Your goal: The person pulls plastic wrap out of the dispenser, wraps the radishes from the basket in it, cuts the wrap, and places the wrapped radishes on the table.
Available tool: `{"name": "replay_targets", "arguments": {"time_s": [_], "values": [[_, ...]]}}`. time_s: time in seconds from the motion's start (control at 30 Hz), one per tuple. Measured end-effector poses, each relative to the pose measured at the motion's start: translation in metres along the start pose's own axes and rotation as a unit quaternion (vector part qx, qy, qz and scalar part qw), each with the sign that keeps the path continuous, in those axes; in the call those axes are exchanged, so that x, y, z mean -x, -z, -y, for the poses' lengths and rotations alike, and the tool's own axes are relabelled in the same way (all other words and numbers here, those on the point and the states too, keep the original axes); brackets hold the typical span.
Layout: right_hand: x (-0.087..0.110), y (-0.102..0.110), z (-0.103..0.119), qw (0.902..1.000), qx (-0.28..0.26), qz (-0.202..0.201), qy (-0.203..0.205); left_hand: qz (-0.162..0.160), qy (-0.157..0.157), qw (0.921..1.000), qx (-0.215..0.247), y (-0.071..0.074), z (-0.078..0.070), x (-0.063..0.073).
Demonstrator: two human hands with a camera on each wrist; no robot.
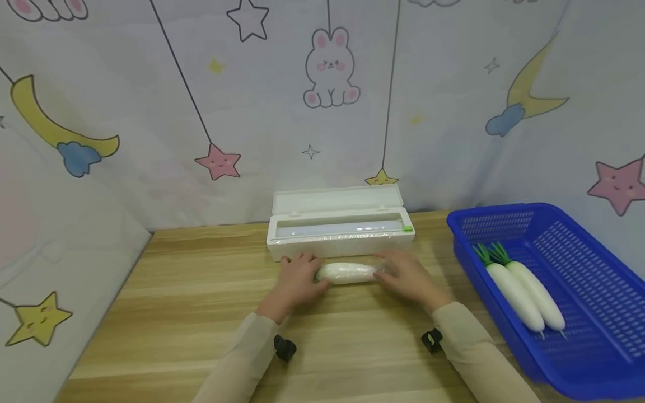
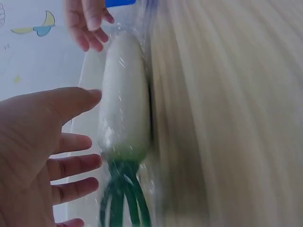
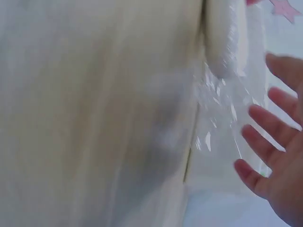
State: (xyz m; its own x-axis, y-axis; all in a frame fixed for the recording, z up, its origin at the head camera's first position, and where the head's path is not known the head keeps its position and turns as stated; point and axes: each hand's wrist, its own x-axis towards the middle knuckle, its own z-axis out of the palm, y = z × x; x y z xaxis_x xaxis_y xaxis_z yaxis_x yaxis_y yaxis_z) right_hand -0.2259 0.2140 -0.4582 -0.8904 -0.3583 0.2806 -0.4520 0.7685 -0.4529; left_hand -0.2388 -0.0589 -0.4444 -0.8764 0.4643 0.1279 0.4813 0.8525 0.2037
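A white radish [image 1: 347, 273] with green stems [image 2: 124, 198] lies crosswise on the table, covered in clear cling film [image 3: 218, 137]. Just behind it stands a white cling film dispenser [image 1: 340, 248] with its lid raised. At the stem end is my left hand [image 1: 298, 281], its fingers spread and its thumb tip right at the radish's side in the left wrist view. My right hand [image 1: 407, 275] is by the other end, where loose film reaches past the tip. Its fingers are spread and slightly bent beside that film in the right wrist view.
On the right, a blue plastic basket [image 1: 496, 334] contains two more white radishes [image 1: 526, 294] with green tops. A wall cloth [image 1: 282, 101] printed with stars, moons and rabbits hangs behind the wood-grain table [image 1: 201, 296].
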Motion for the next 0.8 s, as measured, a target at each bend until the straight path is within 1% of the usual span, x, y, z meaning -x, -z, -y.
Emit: {"name": "replay_targets", "arguments": {"time_s": [0.07,0.13,0.2,0.27,0.33,0.4,0.5,0.57,0.63,0.73,0.8], "values": [[0.001,0.004,-0.007,0.9983,-0.028,-0.043,-0.026,-0.011,-0.007,0.9999,0.01,0.002,-0.008,-0.006],[0.0,0.009,-0.015,0.9926,-0.057,-0.092,-0.054,-0.03,-0.022,0.9991,0.022,0.004,-0.018,-0.016],[-0.002,0.015,-0.024,0.9844,-0.078,-0.136,-0.08,-0.045,-0.041,0.9974,0.038,0.007,-0.029,-0.031],[-0.005,0.02,-0.031,0.976,-0.096,-0.161,-0.111,-0.052,-0.062,0.9954,0.05,0.011,-0.041,-0.048],[-0.007,0.025,-0.038,0.97,-0.105,-0.164,-0.145,-0.05,-0.076,0.994,0.06,0.013,-0.052,-0.067],[-0.008,0.029,-0.042,0.9654,-0.118,-0.156,-0.172,-0.043,-0.087,0.9932,0.064,0.013,-0.064,-0.084],[-0.01,0.031,-0.047,0.9605,-0.139,-0.14,-0.196,-0.029,-0.091,0.9934,0.063,0.01,-0.082,-0.106],[-0.011,0.031,-0.05,0.9572,-0.155,-0.128,-0.208,-0.023,-0.089,0.9937,0.064,0.006,-0.092,-0.118],[-0.013,0.029,-0.053,0.955,-0.166,-0.116,-0.217,-0.014,-0.081,0.9941,0.07,0.002,-0.101,-0.127],[-0.019,0.027,-0.056,0.9539,-0.176,-0.106,-0.218,-0.007,-0.07,0.9941,0.083,-0.005,-0.111,-0.139],[-0.021,0.026,-0.06,0.9552,-0.175,-0.107,-0.214,-0.002,-0.063,0.9944,0.084,-0.009,-0.118,-0.145]]}}
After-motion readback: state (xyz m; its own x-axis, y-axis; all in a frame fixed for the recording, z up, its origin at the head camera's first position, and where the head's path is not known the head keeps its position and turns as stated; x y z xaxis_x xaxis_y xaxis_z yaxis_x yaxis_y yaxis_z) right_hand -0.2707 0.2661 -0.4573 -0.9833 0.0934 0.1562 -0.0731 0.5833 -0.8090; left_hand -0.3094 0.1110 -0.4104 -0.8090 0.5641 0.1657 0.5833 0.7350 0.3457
